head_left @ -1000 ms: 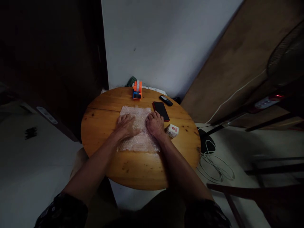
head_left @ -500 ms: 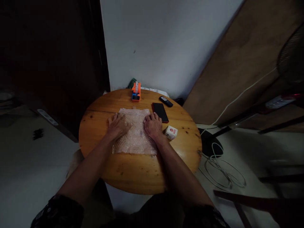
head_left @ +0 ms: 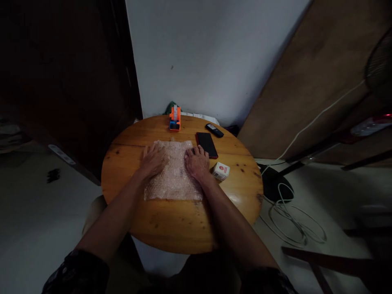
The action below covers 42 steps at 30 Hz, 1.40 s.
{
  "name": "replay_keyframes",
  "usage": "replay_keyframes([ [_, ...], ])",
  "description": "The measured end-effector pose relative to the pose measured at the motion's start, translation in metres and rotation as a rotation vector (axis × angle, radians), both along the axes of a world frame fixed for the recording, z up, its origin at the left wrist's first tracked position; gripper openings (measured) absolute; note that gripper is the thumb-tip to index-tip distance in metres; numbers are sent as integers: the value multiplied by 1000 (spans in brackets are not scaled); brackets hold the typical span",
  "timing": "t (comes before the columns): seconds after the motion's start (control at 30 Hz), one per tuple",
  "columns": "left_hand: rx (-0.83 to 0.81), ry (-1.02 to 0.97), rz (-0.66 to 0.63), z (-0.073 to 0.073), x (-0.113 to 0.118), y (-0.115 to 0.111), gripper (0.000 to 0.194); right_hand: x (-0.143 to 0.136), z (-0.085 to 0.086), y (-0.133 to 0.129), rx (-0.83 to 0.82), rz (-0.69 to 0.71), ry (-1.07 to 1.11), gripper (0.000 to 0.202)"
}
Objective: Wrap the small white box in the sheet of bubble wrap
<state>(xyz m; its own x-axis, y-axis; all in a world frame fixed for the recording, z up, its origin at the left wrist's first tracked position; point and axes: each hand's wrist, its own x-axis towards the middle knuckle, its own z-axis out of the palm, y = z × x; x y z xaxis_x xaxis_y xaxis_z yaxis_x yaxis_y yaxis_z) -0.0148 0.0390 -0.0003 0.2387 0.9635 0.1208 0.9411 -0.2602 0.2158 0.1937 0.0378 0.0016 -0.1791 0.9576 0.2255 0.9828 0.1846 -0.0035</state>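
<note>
A sheet of clear bubble wrap (head_left: 174, 179) lies spread on the round wooden table (head_left: 171, 228). My left hand (head_left: 153, 160) rests on the sheet's left side with its fingers stretched out, pointing away from me. On the right edge of the wrap lies my right hand (head_left: 197, 161), palm down and fingers apart. Its fingertips are close to a black tablet-like slab with a red edge (head_left: 207, 144). A small white box with a red mark (head_left: 221, 170) stands just right of my right wrist.
An orange and blue tape dispenser (head_left: 175, 118) stands at the table's far edge. Right of it lies a black handheld device (head_left: 214, 130) with a small screen. A white wall (head_left: 196, 61) rises behind. Coiled pale cable (head_left: 294, 228) and a dark chair part (head_left: 324, 259) are at right.
My left hand has slid slightly to the right over the bubble wrap. My right hand stays nearly in place. The view has shifted a little.
</note>
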Motion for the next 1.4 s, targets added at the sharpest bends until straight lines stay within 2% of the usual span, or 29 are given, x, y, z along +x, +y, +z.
replay_keyframes([
  [0.23,-88,-27,189,-1,8,5,74,-5,4,-1,-14,-50,3,48],
  [0.4,-97,-11,210,-1,6,6,79,-4,3,-1,10,-50,3,49],
  [0.67,-41,-47,193,-8,-6,8,77,-4,5,-1,-39,-75,38,51],
  [0.9,-54,-21,201,0,-5,2,71,-4,3,-1,-13,-62,28,50],
  [1.13,13,-43,173,3,-6,-5,59,-5,4,-2,-7,-54,25,50],
  [1.23,46,-62,169,10,-4,-9,51,-5,4,-2,-3,-51,17,49],
  [1.3,40,-74,146,20,-3,-13,48,-4,3,-2,6,-46,14,49],
  [1.4,-33,-63,14,39,-1,-22,47,-4,0,-1,32,-42,16,48],
])
